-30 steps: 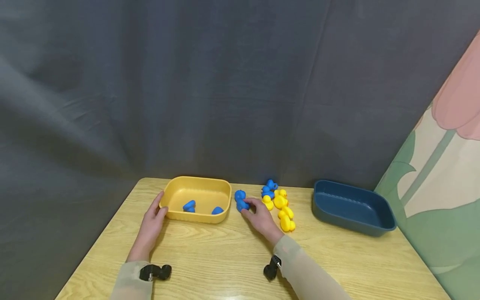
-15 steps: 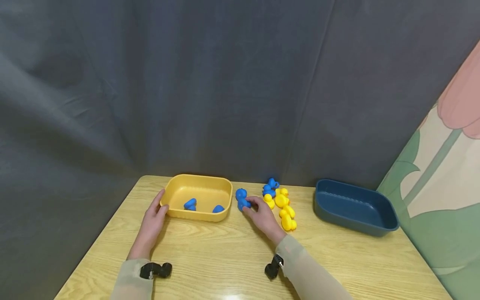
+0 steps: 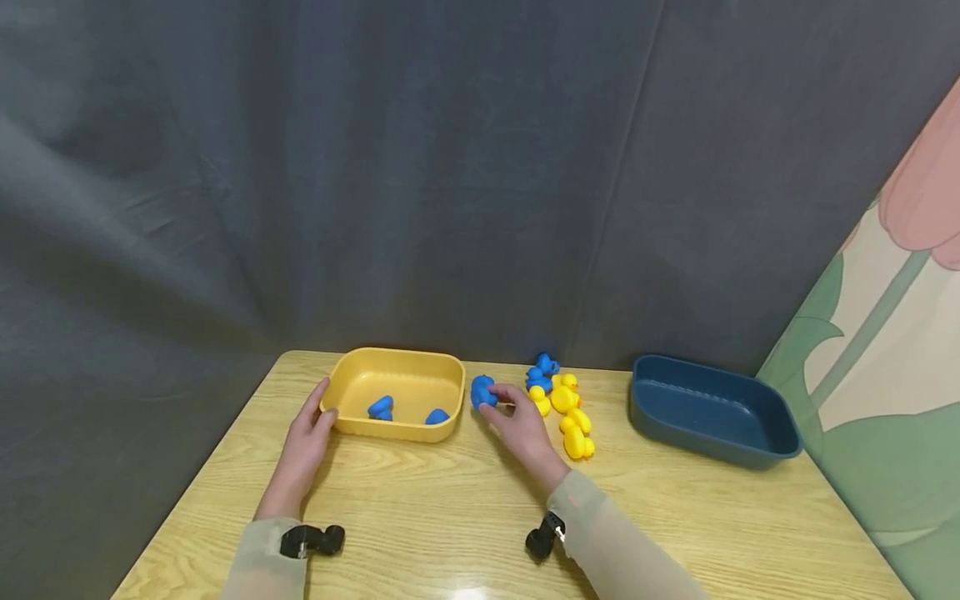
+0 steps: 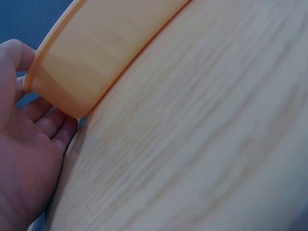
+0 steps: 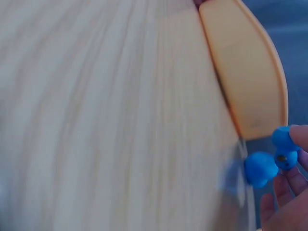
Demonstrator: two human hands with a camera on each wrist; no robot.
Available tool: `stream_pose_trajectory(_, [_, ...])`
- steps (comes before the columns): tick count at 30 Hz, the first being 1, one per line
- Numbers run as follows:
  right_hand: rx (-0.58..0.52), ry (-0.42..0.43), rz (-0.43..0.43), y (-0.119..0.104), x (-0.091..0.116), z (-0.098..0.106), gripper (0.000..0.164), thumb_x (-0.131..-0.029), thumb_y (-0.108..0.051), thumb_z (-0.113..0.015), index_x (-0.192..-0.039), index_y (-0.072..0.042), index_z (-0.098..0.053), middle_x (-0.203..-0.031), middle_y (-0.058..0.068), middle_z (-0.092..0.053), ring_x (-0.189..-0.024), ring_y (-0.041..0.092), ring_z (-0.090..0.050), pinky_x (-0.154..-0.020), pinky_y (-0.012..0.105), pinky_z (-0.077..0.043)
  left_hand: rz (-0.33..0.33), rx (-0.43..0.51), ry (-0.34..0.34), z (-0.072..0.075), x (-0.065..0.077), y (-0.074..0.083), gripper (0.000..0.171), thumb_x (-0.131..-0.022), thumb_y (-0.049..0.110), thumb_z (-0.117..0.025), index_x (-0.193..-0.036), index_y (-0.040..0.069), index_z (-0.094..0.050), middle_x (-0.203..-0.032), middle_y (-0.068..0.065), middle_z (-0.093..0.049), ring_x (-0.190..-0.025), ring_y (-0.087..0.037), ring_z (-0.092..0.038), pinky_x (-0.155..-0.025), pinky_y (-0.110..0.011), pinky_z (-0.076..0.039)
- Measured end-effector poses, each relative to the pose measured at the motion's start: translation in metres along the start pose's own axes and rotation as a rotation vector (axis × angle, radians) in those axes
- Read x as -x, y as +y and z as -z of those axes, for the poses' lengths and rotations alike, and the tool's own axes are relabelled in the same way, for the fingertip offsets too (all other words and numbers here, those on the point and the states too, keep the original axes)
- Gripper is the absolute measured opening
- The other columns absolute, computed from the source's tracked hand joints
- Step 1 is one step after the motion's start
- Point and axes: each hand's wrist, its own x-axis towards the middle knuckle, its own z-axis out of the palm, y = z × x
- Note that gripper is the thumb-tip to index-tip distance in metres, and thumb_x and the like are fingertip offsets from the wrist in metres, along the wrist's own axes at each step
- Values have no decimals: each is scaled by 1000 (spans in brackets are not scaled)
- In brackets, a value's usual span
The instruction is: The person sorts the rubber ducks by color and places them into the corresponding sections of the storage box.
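My left hand (image 3: 306,430) grips the yellow tub (image 3: 396,430) near the back left corner of the table (image 3: 420,517); my right hand (image 3: 525,432) pinches a blue duck (image 5: 283,138) beside the tub, near the back edge.

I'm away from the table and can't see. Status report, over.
Left hand gripping yellow tray. Right hand pinching blue duck, outside tray. Possible obstacle: second blue duck, close beside it.

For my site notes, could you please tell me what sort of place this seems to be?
Probably an indoor recording setup: a dark curtain hangs behind the wooden table, and two black wrist-worn devices are in view.
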Motion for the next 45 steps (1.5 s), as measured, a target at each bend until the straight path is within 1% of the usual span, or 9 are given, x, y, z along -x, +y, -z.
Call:
stream_pose_trajectory(7, [-97,50,51,-22,0,-14,36,-103,-13,-80,-137,-3,-73,-140,15,-70,-128,35,-65,-114,54,-51,2,25,-8,1,0,0,70,-117,22,-45,-180,29,-15,-185,-6,-12,-169,-29,-13,-135,-51,-17])
stream_pose_trajectory(12, [-134,43,72,-31,0,-22,34,-103,-11,-80,-136,-4,-74,-137,14,-71,-124,36,-66,-112,57,-52,-3,26,-13,1,-1,0,70,-117,22,-46,-180,28,-14,-185,-6,-11,-169,-30,-12,-135,-51,-18])
stream_pose_trajectory(17, [-137,11,75,-33,0,-31,35,-103,-12,-79,-137,-3,-73,-137,14,-71,-127,38,-65,-114,58,-50,9,7,-8,1,0,-1,70,-117,22,-45,-180,28,-14,-185,-5,-11,-169,-30,-12,-135,-52,-18])
stream_pose_trajectory(21, [-119,-19,90,-37,1,-38,35,-104,-15,-79,-136,-3,-73,-136,14,-71,-128,41,-63,-114,59,-49,4,12,-18,2,0,-2,71,-117,21,-45,-180,28,-13,-185,-5,-10,-169,-31,-12,-135,-52,-18])
stream_pose_trajectory(25, [-80,-51,86,-40,1,-43,36,-105,-19,-79,-138,-6,-74,-138,12,-69,-129,37,-60,-114,56,-49,5,5,-15,2,2,-1,71,-117,21,-45,-180,28,-13,-185,-6,-10,-169,-31,-12,-135,-52,-18])
stream_pose_trajectory(29, [-49,-66,89,-43,3,-45,37,-105,-21,-79,-139,-8,-74,-141,11,-68,-132,37,-59,-115,57,-50,3,0,-15,2,2,0,70,-117,22,-45,-180,27,-13,-185,-7,-12,-169,-31,-13,-135,-52,-19])
stream_pose_trajectory(36, [-16,-107,138,-47,1,-51,34,-105,-21,-78,-136,-7,-76,-138,12,-69,-134,40,-60,-115,58,-49,0,11,-14,1,0,0,70,-117,23,-46,-180,27,-14,-185,-6,-11,-169,-31,-13,-135,-52,-18])
stream_pose_trajectory(42, [14,-134,123,-50,2,-55,33,-106,-27,-77,-135,-11,-77,-140,8,-69,-141,36,-55,-120,57,-45,2,24,-12,1,-1,-3,70,-117,21,-45,-180,26,-14,-185,-7,-11,-169,-31,-12,-135,-51,-17])
stream_pose_trajectory(45, [23,-146,124,-52,3,-55,34,-107,-28,-76,-136,-10,-76,-142,10,-69,-143,37,-54,-120,58,-44,-1,28,-12,1,1,-3,71,-117,20,-46,-180,25,-14,-185,-7,-11,-169,-30,-12,-135,-51,-18])
